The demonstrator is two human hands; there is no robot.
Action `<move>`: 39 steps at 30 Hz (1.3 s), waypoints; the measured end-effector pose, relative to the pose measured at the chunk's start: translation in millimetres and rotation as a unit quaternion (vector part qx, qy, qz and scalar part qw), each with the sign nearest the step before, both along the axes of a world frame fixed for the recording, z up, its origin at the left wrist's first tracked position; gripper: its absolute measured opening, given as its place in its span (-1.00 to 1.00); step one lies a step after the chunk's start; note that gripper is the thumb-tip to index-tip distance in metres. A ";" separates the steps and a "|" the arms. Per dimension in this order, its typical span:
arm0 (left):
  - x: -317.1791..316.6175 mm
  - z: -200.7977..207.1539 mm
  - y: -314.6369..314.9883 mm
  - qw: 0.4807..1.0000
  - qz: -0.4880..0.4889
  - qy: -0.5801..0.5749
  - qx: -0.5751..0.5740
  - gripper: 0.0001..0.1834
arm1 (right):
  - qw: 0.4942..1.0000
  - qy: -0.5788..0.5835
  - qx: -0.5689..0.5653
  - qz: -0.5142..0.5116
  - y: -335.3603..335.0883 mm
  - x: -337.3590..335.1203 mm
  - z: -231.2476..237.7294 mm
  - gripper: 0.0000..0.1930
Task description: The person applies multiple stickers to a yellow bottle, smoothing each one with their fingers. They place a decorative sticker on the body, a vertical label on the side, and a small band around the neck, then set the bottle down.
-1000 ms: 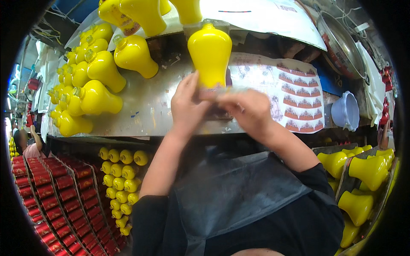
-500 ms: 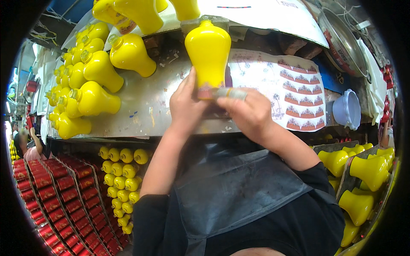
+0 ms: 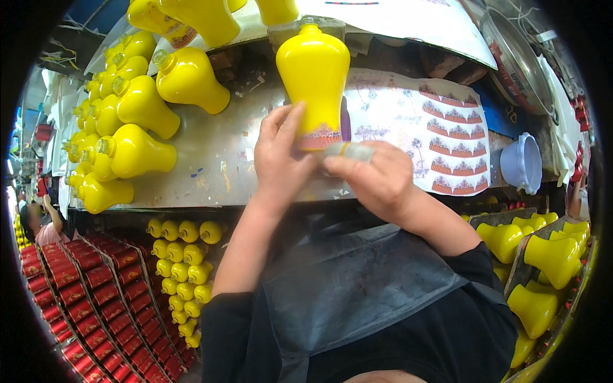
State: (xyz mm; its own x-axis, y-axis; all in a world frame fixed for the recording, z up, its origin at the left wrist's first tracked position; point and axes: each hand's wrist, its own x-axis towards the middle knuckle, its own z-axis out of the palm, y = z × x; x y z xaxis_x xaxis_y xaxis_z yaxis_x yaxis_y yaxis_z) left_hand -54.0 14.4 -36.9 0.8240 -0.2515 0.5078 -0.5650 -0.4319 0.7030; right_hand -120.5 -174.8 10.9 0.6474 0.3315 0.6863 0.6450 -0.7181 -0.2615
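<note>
A glossy yellow bottle (image 3: 313,70) lies neck-away on the worktable, its neck at a grey block (image 3: 281,33). Around its base runs a patterned reddish-pink band (image 3: 321,137). At the left side of the base, my left hand (image 3: 278,150) is closed on the bottle, thumb along its side. My right hand (image 3: 380,172) is closed by the base's right corner, the thumb against a grey-white piece (image 3: 350,152) with a thin yellow stripe. Whether that piece is held or wrapped round a finger, I cannot tell. A purple thing (image 3: 345,118) shows partly behind the bottle.
Several yellow bottles (image 3: 147,105) lie at the left. A sheet of red printed decals (image 3: 456,140) lies right, beside a pale blue bucket (image 3: 520,163). Below are racks of red cylinders (image 3: 96,293) and more yellow bottles (image 3: 536,309). A person (image 3: 48,226) is far left.
My right hand has shifted slightly right and down, baring more of the patterned band. The bottle's near end sits about where it was, and my left hand still grips it.
</note>
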 end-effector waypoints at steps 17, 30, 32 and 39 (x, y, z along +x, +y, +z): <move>-2.2 2.4 4.6 0.998 -0.038 0.050 0.025 -0.01 | 0.989 0.088 0.010 -0.121 -11.8 37.2 24.2 -0.72; 66.8 23.6 -18.3 0.930 -0.085 0.315 -0.166 0.05 | 0.867 0.369 0.300 -0.149 -35.8 92.7 14.6 -0.48; 66.6 23.4 -18.3 0.901 -0.118 0.348 -0.229 0.06 | 0.881 0.371 0.253 -0.152 -30.4 97.1 11.8 -0.43; 56.8 14.7 -19.4 0.919 -0.127 0.303 -0.216 -0.01 | 0.893 0.372 0.211 -0.139 -30.0 103.5 18.9 -0.32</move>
State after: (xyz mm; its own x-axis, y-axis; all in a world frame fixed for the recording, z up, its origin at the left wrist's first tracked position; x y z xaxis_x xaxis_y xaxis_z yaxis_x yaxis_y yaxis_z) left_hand 2.8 -5.0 -22.2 0.9310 -0.3578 0.0725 -0.0571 0.0534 0.9969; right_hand -17.0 -204.8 29.8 0.9934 -0.0998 0.0569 -0.0088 -0.5596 -0.8287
